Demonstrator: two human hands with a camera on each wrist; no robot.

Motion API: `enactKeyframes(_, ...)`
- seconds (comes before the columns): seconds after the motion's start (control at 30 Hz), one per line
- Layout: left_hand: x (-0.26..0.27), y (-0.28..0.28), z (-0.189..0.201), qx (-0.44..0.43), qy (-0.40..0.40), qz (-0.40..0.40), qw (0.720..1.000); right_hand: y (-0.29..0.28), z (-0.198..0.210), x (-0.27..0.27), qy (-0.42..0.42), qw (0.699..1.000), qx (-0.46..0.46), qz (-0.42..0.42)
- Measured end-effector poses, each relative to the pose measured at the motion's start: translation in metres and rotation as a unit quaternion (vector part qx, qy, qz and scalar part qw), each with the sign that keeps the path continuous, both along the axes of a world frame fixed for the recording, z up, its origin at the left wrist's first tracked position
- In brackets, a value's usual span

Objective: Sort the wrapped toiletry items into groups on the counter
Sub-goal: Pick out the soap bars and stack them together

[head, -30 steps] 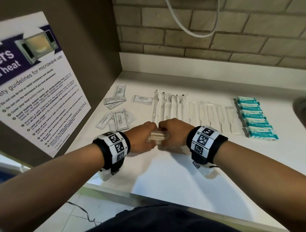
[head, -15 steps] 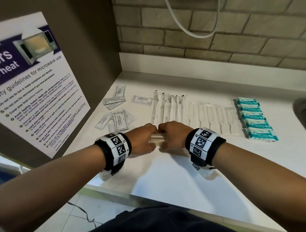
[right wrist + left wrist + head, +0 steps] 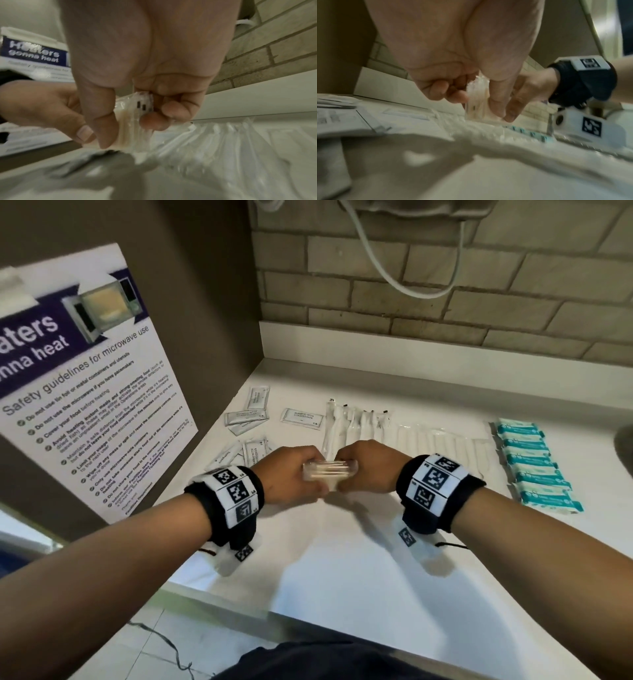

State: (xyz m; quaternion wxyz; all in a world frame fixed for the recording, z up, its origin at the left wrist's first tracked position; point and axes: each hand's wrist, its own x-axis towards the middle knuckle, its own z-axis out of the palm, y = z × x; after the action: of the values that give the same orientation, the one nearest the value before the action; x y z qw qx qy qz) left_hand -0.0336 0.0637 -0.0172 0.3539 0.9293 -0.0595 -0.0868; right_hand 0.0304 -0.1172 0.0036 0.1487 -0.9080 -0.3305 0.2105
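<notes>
1. Left hand (image 3: 291,474) and right hand (image 3: 368,467) side by side just above the white counter (image 3: 342,559), fingers curled, each pinching one end of a small clear packet (image 3: 329,470)
2. Packet held level between both hands, thin pale sticks inside
3. Behind the hands, in a line across the counter: white sachets (image 3: 301,418) at left, wrapped toothbrushes (image 3: 356,422), clear wrapped items (image 3: 442,443), teal packs (image 3: 531,460) at right
4. Microwave safety poster (image 3: 85,392) on the left wall
</notes>
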Motion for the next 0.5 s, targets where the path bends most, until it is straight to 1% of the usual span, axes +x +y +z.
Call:
enactKeyframes(0.07, 0.007, 0.009, 0.014, -0.066, -0.015, 0.037, 0.997, 0.002, 0.015, 0.009, 0.012, 0.998, 0.050, -0.020)
enactKeyframes(0.13, 0.015, 0.017, 0.029, -0.101, -0.041, 0.061, 0.992, 0.006, 0.031, 0.019, 0.024, 0.994, 0.098, -0.035)
enactKeyframes(0.23, 0.024, 0.027, 0.049, -0.164, -0.045, 0.091, 0.981, 0.016, 0.051, 0.033, 0.037, 0.984, 0.165, -0.055)
enactKeyframes(0.3, 0.028, 0.033, 0.060, -0.205, -0.049, 0.100, 0.972, 0.025, 0.061, 0.041, 0.044, 0.979, 0.192, -0.058)
enactKeyframes(0.43, 0.032, 0.045, 0.072, -0.267, -0.058, 0.136, 0.952, 0.043, 0.068, 0.052, 0.072, 0.965, 0.245, -0.065)
enactKeyframes(0.5, 0.034, 0.054, 0.076, -0.273, -0.074, 0.159, 0.946, 0.052, 0.068, 0.057, 0.083, 0.956, 0.274, -0.071)
